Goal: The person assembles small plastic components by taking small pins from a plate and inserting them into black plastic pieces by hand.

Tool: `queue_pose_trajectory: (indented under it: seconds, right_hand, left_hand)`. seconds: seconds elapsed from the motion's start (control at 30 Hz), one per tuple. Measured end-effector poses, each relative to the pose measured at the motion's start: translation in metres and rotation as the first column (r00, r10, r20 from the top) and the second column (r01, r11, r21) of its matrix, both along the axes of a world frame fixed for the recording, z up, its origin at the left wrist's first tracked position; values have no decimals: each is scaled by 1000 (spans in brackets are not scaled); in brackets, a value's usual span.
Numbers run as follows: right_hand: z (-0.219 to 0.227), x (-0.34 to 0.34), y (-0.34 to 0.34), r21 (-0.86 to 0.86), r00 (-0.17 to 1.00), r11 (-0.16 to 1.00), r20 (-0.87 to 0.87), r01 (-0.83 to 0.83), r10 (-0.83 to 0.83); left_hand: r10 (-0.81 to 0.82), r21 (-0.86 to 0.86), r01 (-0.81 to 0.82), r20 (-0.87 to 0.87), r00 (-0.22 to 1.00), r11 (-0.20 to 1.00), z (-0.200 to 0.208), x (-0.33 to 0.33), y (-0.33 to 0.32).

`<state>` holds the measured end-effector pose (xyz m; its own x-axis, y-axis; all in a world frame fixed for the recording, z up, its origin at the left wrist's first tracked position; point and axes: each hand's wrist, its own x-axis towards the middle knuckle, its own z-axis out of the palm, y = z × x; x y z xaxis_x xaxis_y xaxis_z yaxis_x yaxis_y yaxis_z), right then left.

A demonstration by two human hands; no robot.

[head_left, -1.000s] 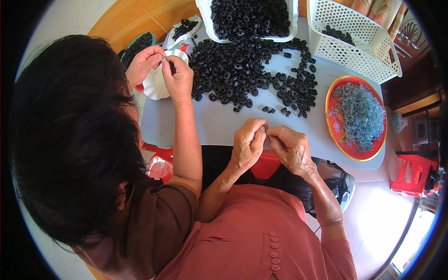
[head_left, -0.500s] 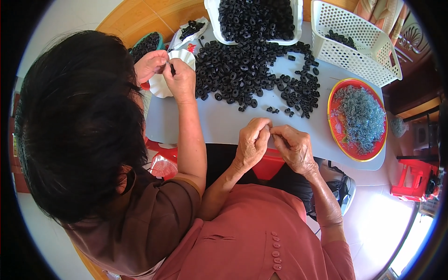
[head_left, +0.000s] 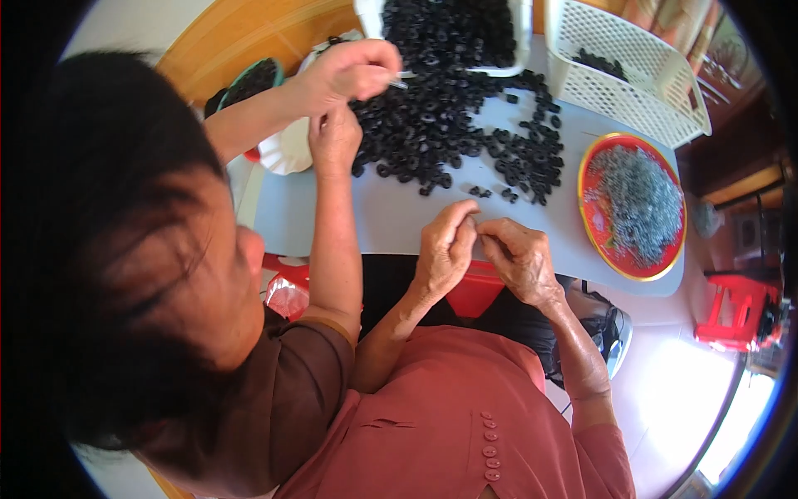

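Note:
My left hand (head_left: 446, 249) is closed in a pinch above the table's near edge, its thumb pressed to the fingers. Facing it almost fingertip to fingertip, my right hand (head_left: 522, 262) pinches too. Whatever they hold is tiny and hidden by the fingers. Just beyond my hands lie a few loose black ribbed rings (head_left: 480, 192). Past those spreads a large heap of similar small black parts (head_left: 416, 137). To the right, a red round tray (head_left: 588, 224) with a yellow rim carries a pile of thin, clear bluish pieces (head_left: 640, 200).
A co-worker leans in at left; their raised hand (head_left: 353, 75) holds a small pale, slim piece over the heap. A white bin (head_left: 524, 41) full of black parts and a white perforated basket (head_left: 623, 104) stand at the back. A scalloped white dish (head_left: 287, 150) sits at left.
The co-worker's one hand has moved right and away over the black heap, and their head has turned. My hands stay pinched together in nearly the same place.

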<state>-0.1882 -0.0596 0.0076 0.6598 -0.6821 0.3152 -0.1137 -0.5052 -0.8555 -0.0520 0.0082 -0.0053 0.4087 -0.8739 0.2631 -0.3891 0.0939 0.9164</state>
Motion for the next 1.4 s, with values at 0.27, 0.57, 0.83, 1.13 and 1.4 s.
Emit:
queue_pose_trajectory:
  seconds: [0.27, 0.57, 0.83, 1.13, 1.4]
  right_hand:
    - [-11, 1, -2, -76, 993, 996, 109, -43, 52]
    - [14, -35, 2, -137, 997, 991, 79, -2, 13]
    - [35, -86, -40, -301, 976, 939, -83, 167, -200]
    - [14, -58, -31, -601, 888, 789, -287, 124, -359]
    - [10, -29, -31, -708, 721, 706, -490, -2, -490]
  left_hand:
    - [-358, -1, 366, 204, 911, 931, 40, 13, -103]
    - [-734, 119, 903, 630, 253, 413, 54, -50, -211]
    - [-427, 162, 873, 902, 57, 460, 33, -68, -198]
    - [-168, -54, 194, 317, 934, 979, -4, 6, 2]
    - [-148, -21, 159, 263, 953, 987, 0, 6, 4]
